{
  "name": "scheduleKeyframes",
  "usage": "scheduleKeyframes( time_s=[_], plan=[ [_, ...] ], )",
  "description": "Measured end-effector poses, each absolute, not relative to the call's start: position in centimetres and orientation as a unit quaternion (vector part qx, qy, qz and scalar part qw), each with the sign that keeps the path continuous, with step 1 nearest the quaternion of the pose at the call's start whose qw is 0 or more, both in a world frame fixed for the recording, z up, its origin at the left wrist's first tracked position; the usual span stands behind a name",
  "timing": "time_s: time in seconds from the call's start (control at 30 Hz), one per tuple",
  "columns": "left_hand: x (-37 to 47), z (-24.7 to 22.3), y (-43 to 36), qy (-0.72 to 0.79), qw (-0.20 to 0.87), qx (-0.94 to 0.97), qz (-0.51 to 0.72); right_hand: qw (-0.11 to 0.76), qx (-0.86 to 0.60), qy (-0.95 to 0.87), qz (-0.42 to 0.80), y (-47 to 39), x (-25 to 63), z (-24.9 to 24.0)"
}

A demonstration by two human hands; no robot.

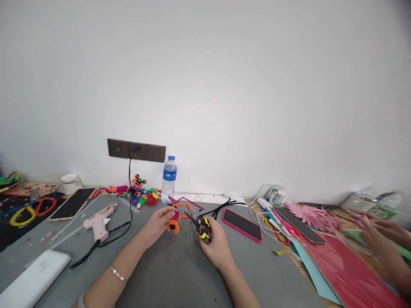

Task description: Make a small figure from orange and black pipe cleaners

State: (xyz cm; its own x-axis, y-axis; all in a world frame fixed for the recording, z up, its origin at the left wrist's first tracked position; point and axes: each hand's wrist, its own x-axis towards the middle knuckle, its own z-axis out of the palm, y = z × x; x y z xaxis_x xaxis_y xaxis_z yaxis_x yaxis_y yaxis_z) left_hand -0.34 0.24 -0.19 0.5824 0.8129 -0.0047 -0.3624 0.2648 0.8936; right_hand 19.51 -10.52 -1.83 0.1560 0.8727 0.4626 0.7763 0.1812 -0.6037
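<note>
Between the fingertips of my left hand (159,224) is a small fuzzy pipe-cleaner figure (174,224), magenta at the top and orange with black below. My right hand (217,246) is wrapped round black-and-yellow pliers (203,227). Their slim jaws (190,217) look spread and point up and left toward the figure, apart from it. Loose orange and magenta pipe cleaners (189,201) lie just beyond both hands. Several black pipe cleaners (221,207) stretch to the right of the pliers.
A pink glue gun (97,223), its cord running to the wall socket, lies left. Finished fuzzy figures (144,194) and a water bottle (169,179) stand by the wall. A pink-cased phone (242,225) lies right. Another person's hands (379,231) hold pink paper at far right.
</note>
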Motion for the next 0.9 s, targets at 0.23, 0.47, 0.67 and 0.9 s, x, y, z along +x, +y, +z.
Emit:
scheduleKeyframes(
  time_s=[0.23, 0.47, 0.67, 0.9],
  plan=[
    [-0.2, -0.2, 0.1, 0.232, 0.766, 0.478, 0.361, 0.355, -0.645, -0.676, -0.036, -10.9, 18.6, -1.6],
    [-0.3, -0.1, -0.1, 0.221, 0.792, 0.465, 0.33, 0.35, -0.644, -0.675, -0.081, -11.0, 18.5, -1.9],
    [-0.3, 0.3, -0.3, 0.213, 0.791, 0.477, 0.317, 0.355, -0.646, -0.671, -0.085, -11.1, 18.4, -1.7],
    [-0.4, 0.3, -0.4, 0.207, 0.798, 0.475, 0.307, 0.357, -0.647, -0.668, -0.088, -11.1, 18.3, -1.6]
  ],
)
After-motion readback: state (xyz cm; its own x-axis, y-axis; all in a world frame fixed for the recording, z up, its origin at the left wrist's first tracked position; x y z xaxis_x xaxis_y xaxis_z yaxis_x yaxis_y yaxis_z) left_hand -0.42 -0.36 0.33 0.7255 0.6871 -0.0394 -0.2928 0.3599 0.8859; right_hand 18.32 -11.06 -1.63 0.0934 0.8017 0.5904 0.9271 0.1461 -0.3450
